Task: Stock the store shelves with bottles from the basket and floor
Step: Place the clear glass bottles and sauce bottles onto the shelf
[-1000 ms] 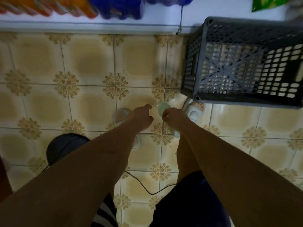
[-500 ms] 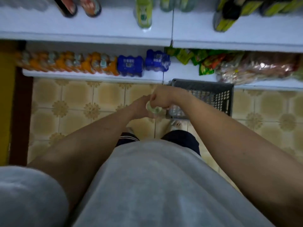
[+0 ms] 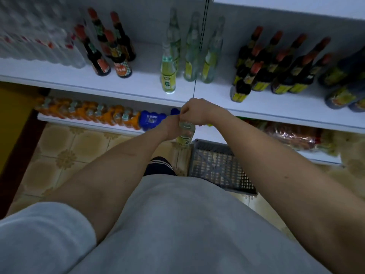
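Your left hand (image 3: 171, 123) curls its grip against the side of a clear bottle (image 3: 185, 135), which hangs upright just in front of the shelf's (image 3: 138, 86) front edge, above the floor. Your right hand (image 3: 194, 111) clenches its grip round the bottle's top. Below and to the right, the grey basket (image 3: 219, 169) sits on the floor.
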### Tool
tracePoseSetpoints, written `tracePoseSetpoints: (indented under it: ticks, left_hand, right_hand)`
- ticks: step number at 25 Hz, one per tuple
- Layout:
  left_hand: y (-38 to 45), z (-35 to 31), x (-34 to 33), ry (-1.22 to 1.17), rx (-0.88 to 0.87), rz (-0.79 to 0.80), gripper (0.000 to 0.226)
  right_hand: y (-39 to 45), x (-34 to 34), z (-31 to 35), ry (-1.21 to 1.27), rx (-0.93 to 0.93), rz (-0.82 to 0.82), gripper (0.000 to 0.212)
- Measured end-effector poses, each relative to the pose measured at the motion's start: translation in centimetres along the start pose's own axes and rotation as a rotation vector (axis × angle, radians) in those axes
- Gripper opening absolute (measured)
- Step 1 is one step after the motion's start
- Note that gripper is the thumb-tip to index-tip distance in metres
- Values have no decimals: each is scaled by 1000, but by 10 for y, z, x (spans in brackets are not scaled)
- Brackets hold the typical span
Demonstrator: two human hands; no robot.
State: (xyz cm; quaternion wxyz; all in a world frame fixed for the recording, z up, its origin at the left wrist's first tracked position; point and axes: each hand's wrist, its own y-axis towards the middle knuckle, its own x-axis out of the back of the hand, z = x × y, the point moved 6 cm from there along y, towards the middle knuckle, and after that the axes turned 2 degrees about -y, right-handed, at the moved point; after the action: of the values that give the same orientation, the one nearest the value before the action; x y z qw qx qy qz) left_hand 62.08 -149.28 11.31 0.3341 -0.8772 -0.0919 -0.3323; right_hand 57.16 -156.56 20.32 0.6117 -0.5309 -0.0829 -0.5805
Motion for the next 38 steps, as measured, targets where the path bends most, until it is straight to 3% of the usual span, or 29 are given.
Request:
tracePoseSetpoints:
  ticks: [4, 7, 9, 12, 16, 20, 23, 25, 34, 38]
  left_hand:
    - [38, -16, 35, 42, 30, -21, 46]
    - [78, -17, 54, -38, 2, -14, 63]
    - [107, -16, 62, -29, -37, 6, 56]
    - [135, -16, 92, -36, -50, -98, 27]
    - [150, -14, 114, -526, 51, -202, 23]
    - [175, -11, 121, -313, 92, -230, 13]
    - [201, 0, 110, -356, 113, -142, 47]
    - [206, -2, 114, -366, 86, -173, 53]
    - [229, -10, 125, -269, 63, -220, 40]
    - [227, -11, 123, -209, 43, -178, 45]
  right_hand:
    - [23, 42, -20, 89, -65, -288, 27]
    - [48, 67, -31, 141, -138, -388, 25]
    - [66, 81, -35, 194, -183, -423, 26]
    - [99, 98, -38, 238, -228, -432, 25]
    - [130, 111, -47, 296, -303, -468, 22]
    - [149, 113, -52, 324, -342, -489, 25]
    - [157, 120, -52, 260, -344, -513, 26]
    - [161, 127, -54, 262, -350, -535, 25]
    - [176, 138, -62, 355, -409, -506, 23]
    - [177, 134, -63, 430, -398, -440, 32]
